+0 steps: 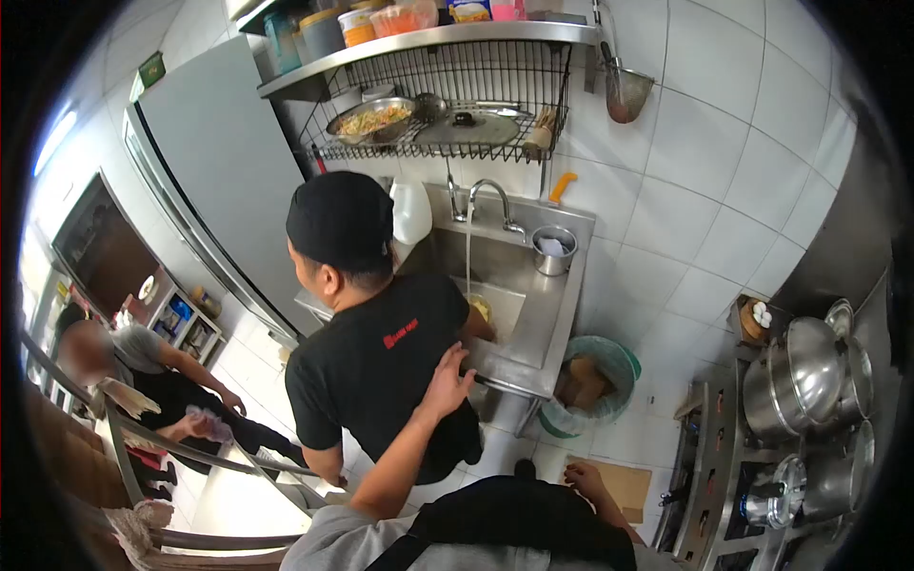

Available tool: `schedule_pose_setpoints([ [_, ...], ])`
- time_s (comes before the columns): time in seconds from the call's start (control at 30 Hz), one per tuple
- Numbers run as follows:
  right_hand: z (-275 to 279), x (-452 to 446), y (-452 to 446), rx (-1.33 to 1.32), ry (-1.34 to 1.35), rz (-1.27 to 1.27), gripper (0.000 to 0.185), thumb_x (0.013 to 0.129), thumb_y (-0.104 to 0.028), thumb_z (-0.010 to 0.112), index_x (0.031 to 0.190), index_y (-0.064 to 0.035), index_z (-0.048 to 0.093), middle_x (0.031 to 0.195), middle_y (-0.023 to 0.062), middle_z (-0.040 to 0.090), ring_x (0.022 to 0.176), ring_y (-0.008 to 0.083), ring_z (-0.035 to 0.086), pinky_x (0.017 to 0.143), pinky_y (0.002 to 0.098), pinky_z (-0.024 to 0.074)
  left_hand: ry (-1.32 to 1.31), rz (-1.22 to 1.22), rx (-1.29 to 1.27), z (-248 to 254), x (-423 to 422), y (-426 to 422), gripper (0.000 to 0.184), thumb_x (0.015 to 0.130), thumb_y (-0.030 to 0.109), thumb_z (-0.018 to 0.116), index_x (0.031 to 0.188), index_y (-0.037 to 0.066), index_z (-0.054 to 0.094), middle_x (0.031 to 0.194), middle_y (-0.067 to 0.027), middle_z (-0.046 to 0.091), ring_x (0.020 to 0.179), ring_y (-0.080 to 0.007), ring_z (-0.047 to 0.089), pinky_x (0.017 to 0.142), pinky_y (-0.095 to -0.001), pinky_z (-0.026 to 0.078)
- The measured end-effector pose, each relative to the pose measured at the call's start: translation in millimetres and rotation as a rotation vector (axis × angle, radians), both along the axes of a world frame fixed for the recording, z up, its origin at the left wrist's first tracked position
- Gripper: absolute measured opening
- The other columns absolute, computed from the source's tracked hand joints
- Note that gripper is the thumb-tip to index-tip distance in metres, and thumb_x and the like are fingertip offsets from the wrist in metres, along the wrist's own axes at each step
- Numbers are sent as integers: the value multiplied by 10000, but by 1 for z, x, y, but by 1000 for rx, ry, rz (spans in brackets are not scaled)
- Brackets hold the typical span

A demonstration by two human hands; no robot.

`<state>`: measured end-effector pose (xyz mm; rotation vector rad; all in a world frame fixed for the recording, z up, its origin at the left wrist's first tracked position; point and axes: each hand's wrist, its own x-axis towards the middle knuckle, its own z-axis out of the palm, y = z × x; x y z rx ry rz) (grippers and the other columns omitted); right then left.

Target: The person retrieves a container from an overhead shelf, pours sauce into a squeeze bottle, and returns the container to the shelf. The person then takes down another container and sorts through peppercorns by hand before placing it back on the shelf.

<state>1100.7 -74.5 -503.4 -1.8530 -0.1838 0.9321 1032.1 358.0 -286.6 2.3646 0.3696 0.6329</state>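
Beside the co-worker (pixel 376 366), the steel sink (pixel 538 328) looks rigid, perhaps slick, best taken by its front rim. Near it, my left hand (pixel 443 388) has fingers apart; near the cardboard (pixel 628 490), I cannot tell whether my right hand's (pixel 587 481) curled fingers grip anything.

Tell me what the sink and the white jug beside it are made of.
Sink: metal with a satin finish, probably stainless steel, from its grey sheen and soft reflections.

Jug: likely plastic, smooth, judging by its milky walls.
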Motion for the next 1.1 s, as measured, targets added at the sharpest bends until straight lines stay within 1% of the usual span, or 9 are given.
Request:
schedule_pose_setpoints([
  [0.2,48,98,66,129,-365,93,266,928,-188,714,1108,8,691,918,100,729,846,175,704,748,319,553,-3,229,-252,21,10,-21,406,950,156,666,1280,-66,585,1293,-262,638,1106,-432,659,917,-443,553],
  [0.3,76,126,92,194,-462,170,237,944,-163,708,1112,2,685,894,84,733,837,148,702,741,298,548,-100,335,64,7,-4,-16,304,962,139,645,1215,-30,642,1203,-238,679,1053,-408,683,873,-423,571],
  [0.5,45,143,99,233,-403,287,241,953,-169,705,1132,-10,681,931,83,740,838,129,687,753,300,546,-132,710,162,15,-32,-3,223,942,105,631,1129,-13,660,1083,-181,701,922,-393,695,802,-455,563],
  [0.67,18,132,99,109,-259,387,258,959,-201,706,1143,-22,678,1002,77,736,874,137,691,788,292,548,-77,561,-147,51,-21,4,221,962,132,664,1119,-23,672,880,-143,728,778,-201,699,707,-327,540],
  [0.83,9,145,112,89,-330,515,322,954,-230,717,1172,1,660,1052,89,735,897,145,702,800,288,550,-476,458,-33,176,52,26,175,948,74,664,1092,-24,680,900,-141,709,876,-212,708,771,-339,561],
  [0.87,9,144,115,212,-315,423,346,914,-331,725,1148,-77,708,903,122,729,815,244,687,757,379,540,-529,463,145,217,64,30,209,945,59,665,1138,-22,659,1011,-137,711,947,-217,698,806,-347,561],
  [0.93,6,150,121,198,-348,465,333,921,-323,714,1134,-67,706,895,125,725,812,240,683,763,382,537,-706,385,374,280,89,64,283,935,49,672,1207,-16,628,1085,-116,698,965,-204,685,821,-328,555],
  [1.07,19,158,129,80,-393,494,336,941,-336,687,1078,-29,703,864,124,703,791,222,653,757,379,516,-870,394,580,408,143,156,297,973,216,666,1212,38,664,1081,-137,731,1041,-220,693,868,-368,532],
  [1.1,42,158,136,-54,-203,489,360,956,-357,669,1026,-5,699,859,122,681,786,210,617,741,368,493,-777,499,625,440,155,176,334,964,277,665,1191,33,677,1060,-169,737,989,-308,708,864,-414,532],
])
